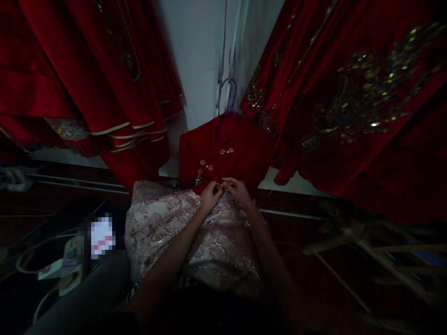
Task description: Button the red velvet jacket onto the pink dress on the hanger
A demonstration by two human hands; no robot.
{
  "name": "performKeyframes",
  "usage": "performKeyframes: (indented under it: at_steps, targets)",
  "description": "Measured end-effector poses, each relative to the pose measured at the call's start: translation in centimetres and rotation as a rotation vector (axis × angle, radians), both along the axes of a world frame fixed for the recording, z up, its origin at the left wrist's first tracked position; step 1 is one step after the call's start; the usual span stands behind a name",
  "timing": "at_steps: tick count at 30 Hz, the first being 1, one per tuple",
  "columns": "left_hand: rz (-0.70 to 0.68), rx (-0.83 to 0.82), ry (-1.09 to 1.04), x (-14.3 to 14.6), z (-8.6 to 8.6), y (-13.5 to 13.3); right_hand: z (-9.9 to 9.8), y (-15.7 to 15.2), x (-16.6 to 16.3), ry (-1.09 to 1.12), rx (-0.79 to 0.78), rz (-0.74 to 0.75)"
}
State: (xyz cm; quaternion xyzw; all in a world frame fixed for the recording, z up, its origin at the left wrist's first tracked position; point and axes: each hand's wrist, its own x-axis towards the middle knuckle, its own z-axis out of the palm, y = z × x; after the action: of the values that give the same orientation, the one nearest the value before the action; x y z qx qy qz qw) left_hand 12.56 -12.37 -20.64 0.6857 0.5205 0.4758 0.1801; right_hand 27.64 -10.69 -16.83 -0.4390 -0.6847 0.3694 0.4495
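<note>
A red garment [230, 130] with beaded fastenings [226, 151] down its front hangs on a purple hanger [231, 100] before me. At its lower front edge, my left hand [211, 195] and my right hand [238, 190] meet, fingertips pinched close together. The red cloth lies between or just beyond them; a small pale bead seems to sit at the fingertips, too small and dark to make out surely. Below the hands, a pale floral brocade cloth [157, 223] with a shiny pattern spreads over my lap.
Red garments with pale-edged hems [125, 102] hang at left, and one with gold sequins [363, 102] at right. A white cabinet [192, 51] stands behind. At lower left are a power strip [71, 265] and a blurred screen [102, 236]; a wooden frame [370, 246] lies at right.
</note>
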Motion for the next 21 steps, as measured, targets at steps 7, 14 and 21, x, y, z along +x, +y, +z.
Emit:
performKeyframes:
  at_steps: [7,14,21]
  targets:
    - [-0.002,0.011,0.048,-0.1,-0.1,0.4,-0.1,0.7,0.3,-0.031,0.023,-0.002]
    - [-0.126,0.075,0.182,-0.9,0.5,1.0,0.0,1.0,0.9,-0.07,0.063,-0.003]
    - [-0.206,0.125,0.349,-1.7,1.1,1.3,0.9,1.0,1.2,-0.164,0.087,0.061]
